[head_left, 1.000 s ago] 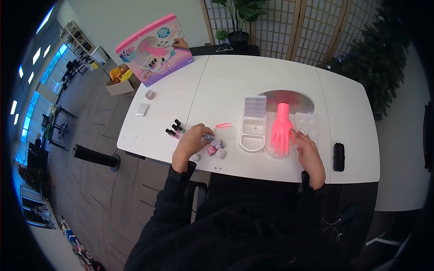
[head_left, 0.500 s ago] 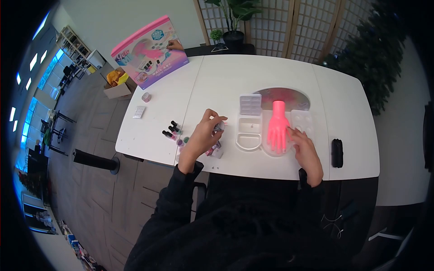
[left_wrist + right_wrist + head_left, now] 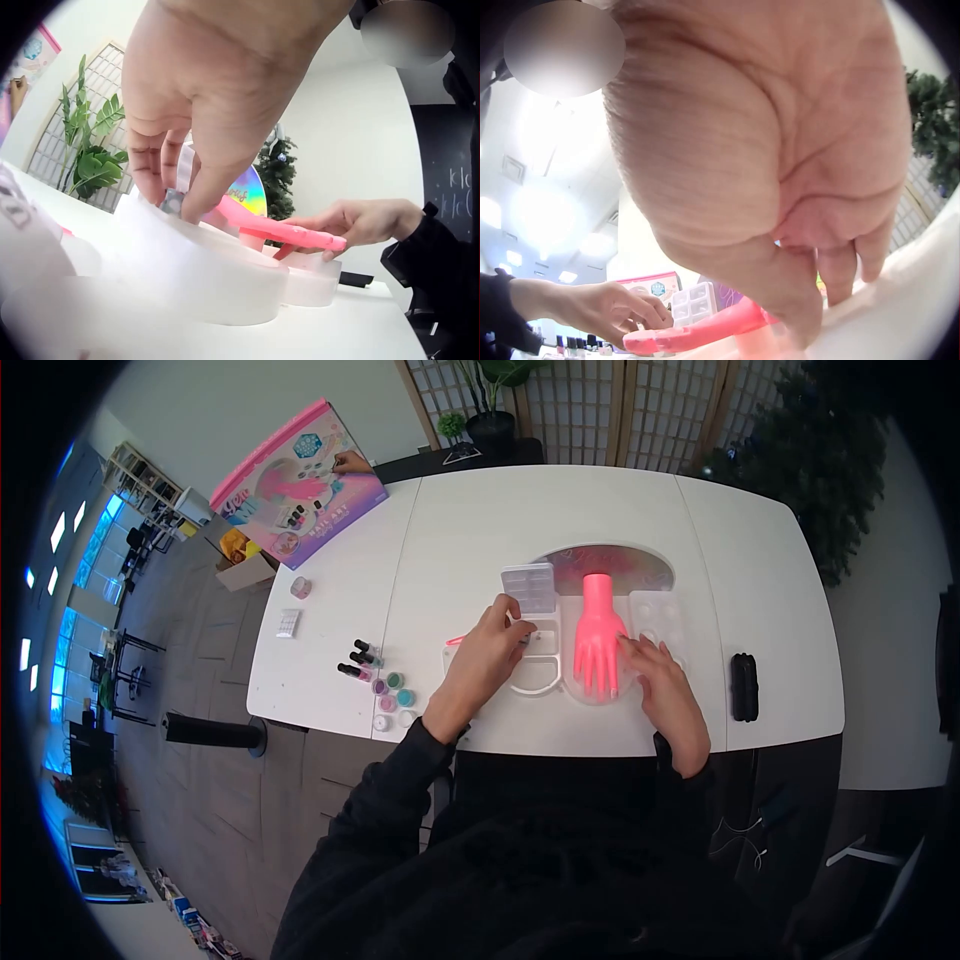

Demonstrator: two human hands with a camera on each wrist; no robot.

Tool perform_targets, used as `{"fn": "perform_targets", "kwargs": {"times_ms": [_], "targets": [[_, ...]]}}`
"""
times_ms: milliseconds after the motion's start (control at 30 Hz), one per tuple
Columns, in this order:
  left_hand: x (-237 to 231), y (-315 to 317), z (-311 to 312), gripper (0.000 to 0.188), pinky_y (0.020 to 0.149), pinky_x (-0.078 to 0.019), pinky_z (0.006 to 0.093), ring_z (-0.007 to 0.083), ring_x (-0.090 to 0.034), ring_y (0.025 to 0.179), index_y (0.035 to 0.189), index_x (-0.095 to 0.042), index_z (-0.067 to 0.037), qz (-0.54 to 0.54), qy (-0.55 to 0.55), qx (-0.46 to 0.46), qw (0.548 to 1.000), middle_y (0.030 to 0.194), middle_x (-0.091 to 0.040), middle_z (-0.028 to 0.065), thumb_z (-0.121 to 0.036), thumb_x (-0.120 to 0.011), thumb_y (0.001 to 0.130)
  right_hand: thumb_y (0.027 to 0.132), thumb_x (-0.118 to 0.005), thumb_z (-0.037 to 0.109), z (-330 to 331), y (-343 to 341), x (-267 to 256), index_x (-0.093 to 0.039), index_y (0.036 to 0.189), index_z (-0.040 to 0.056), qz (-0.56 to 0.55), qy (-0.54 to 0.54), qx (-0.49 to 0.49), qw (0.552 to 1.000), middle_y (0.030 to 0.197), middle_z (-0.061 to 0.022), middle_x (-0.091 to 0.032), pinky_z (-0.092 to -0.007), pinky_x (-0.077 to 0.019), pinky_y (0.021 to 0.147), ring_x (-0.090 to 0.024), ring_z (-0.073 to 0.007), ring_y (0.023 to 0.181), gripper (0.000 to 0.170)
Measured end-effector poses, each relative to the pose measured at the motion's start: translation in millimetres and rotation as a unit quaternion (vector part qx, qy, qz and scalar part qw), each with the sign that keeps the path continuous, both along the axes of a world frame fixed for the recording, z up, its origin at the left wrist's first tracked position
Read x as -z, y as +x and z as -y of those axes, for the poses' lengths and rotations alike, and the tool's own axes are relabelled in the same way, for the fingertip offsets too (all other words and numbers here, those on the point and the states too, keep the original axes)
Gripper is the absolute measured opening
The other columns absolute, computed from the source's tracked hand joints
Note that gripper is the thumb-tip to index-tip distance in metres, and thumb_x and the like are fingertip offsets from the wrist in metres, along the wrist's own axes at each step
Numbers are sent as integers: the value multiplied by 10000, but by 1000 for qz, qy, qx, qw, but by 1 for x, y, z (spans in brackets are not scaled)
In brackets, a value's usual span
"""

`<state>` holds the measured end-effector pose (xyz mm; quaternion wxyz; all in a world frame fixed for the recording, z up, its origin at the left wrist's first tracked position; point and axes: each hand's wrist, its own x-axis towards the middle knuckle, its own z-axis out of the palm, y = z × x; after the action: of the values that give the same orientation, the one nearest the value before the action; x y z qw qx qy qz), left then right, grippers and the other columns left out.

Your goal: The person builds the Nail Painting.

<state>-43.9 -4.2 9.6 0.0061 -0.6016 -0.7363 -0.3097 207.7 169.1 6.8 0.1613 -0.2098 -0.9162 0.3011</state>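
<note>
My left hand (image 3: 485, 660) pinches a small grey spotted piece (image 3: 174, 202) between thumb and fingers, over the white compartment tray (image 3: 536, 691). The piece is mostly hidden by the hand in the head view. A bright pink model hand (image 3: 598, 628) lies palm down, fingers toward me, just right of that tray. My right hand (image 3: 668, 695) rests with loosely extended fingers at the model hand's right side, fingertips right at its edge. A compartment box (image 3: 528, 588) stands behind my left fingertips. Behind the model hand sits a rounded shiny panel (image 3: 640, 568).
Left of my left wrist are several small coloured jars (image 3: 387, 702) and black-capped nail polish bottles (image 3: 353, 672). A printed nail art box (image 3: 300, 490) stands at the far left. A black case (image 3: 744, 688) lies right, beyond the moulded side tray (image 3: 655, 615).
My left hand has picked up the spotted piece from the cluster near the jars and carried it right to the compartment tray. My right hand stays by the model hand.
</note>
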Motion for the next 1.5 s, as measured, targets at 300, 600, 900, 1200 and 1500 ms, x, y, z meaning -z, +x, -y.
{"fn": "perform_targets", "kwargs": {"times_ms": [300, 600, 900, 1200, 1500], "targets": [[-35, -23, 46, 332, 861, -574, 416, 280, -692, 1035, 1179, -769, -65, 70, -88, -50, 992, 1120, -664, 86, -23, -828, 855, 842, -551, -251, -2, -1, 2, -602, 1522, 100, 2, 1, -11, 1000, 1469, -222, -623, -503, -329, 1311, -534, -442, 1442, 767], [-5, -13, 104, 602, 1094, -466, 508, 359, -493, 1358, 1198, -759, -163, -54, -247, -26, 967, 1456, -514, 104, -96, -982, 643, 845, -544, -252, -3, -1, 0, -593, 1534, 108, 24, 10, -3, 1000, 1529, -188, -613, -503, -326, 1313, -516, -448, 1467, 779], [-13, -10, 96, 339, 1138, -413, 502, 358, -426, 1446, 1064, -785, -130, -64, -208, -29, 975, 1558, -458, 120, -144, -928, 757, 828, -553, -252, -4, -1, -4, -580, 1547, 99, 12, 8, -14, 1000, 1508, -236, -606, -507, -335, 1305, -531, -460, 1439, 800], [-53, -2, 55, 560, 685, -600, 324, 192, -750, 771, 1396, -733, -108, 229, -121, 22, 966, 1128, -718, 136, 97, -757, 875, 823, -560, -252, -2, 1, 2, -579, 1553, 109, -9, 2, -19, 1000, 1496, -251, -610, -502, -330, 1307, -532, -465, 1429, 814], [-24, 8, 6, 330, 829, -605, 393, 266, -744, 1001, 1173, -824, -74, 169, -19, 37, 985, 1221, -673, 127, 75, -765, 884, 824, -569, -247, -2, 2, 4, -593, 1546, 118, -11, -2, -11, 1000, 1501, -240, -613, -503, -327, 1310, -525, -451, 1449, 810]]}}
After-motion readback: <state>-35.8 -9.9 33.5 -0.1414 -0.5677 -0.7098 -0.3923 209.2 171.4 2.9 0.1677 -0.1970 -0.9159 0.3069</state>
